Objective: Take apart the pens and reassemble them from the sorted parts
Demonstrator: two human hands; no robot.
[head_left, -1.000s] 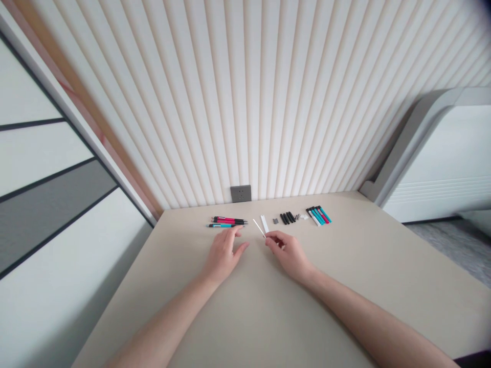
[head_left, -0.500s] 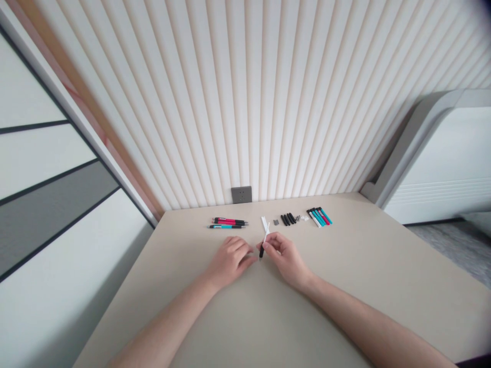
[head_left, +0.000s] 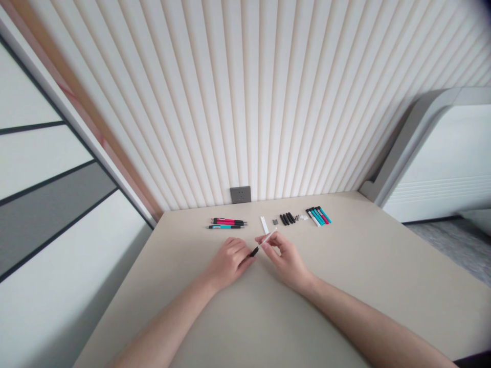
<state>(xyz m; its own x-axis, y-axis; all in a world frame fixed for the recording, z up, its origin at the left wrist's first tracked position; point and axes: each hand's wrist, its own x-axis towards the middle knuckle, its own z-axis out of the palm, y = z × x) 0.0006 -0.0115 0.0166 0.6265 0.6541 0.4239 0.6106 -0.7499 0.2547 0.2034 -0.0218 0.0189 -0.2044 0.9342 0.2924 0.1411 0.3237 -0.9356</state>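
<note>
— Where is the tube (head_left: 269, 236)?
— Pinched between thumb and fingers of the right hand (head_left: 283, 257), slanting down toward the left hand (head_left: 230, 259).
— And the left?
— It pinches a black grip (head_left: 254, 252) at its fingertips, facing the tube's lower end; whether the two touch cannot be told.
— What surrounds them on the worktop (head_left: 245, 317)?
— Just beyond the right hand, other tubes (head_left: 264, 225); past it and rightward, four black grips (head_left: 287, 219), then colored barrels (head_left: 319, 216). Beyond the left hand, pens (head_left: 227, 222) lie lengthwise.
</note>
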